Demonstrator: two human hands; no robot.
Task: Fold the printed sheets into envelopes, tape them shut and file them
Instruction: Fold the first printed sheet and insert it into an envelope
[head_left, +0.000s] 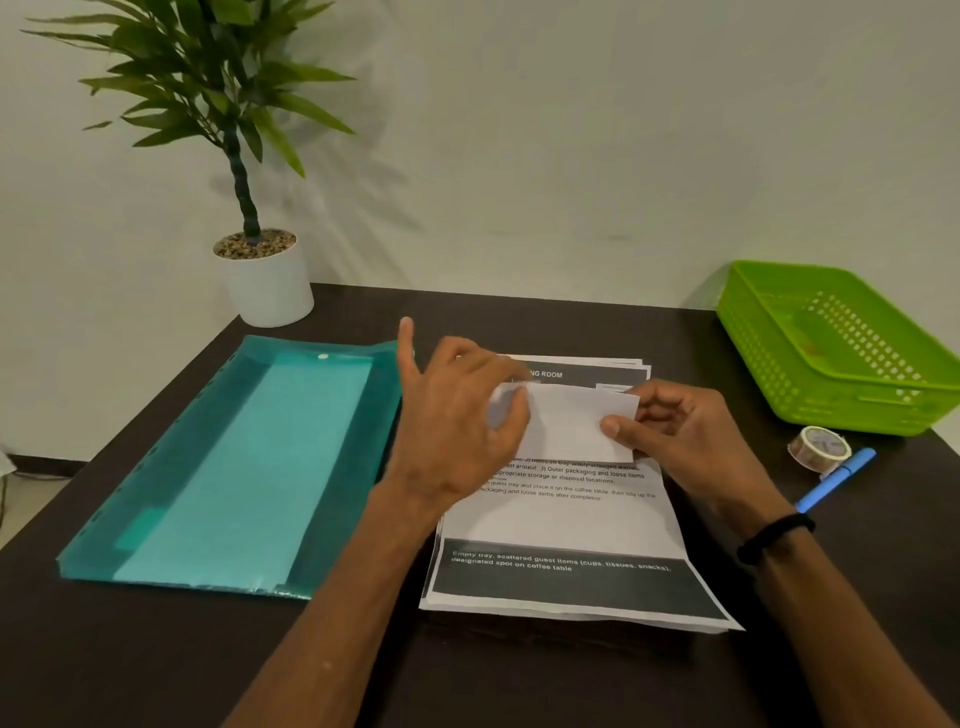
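Holding a small folded sheet (576, 423) above the stack of printed sheets (566, 519), both hands on it. My right hand (680, 431) pinches its right edge, thumb on top, fingers curled behind. My left hand (462, 415) is at its left edge, fingers curled over that end, index finger sticking up free; grip there looks like a pinch, but the fingertips are blurred so contact is hard to confirm. Folded piece sits mid-air just over the upper half of the stack, middle of the counter (519, 675).

Step, as I judge it: folding or creasing, no tape on it yet. Tape roll (819, 448) is on the counter to my right, touching the blue pen (836, 480), near the green basket (841, 348). Teal folder (234, 467) lies flat to my left, just beside the stack.

Risks:
- Folds spring open if either pinch loosens, since nothing is taped.
- Uneven pull from the two hands could skew the crease.
- Reaching for tape means letting go with one hand; the piece could unfold or drop onto the stack.
- Sliding a forearm over the stack could shift the loose sheets, whose edges are already fanned.
- Tape roll could roll off if bumped.
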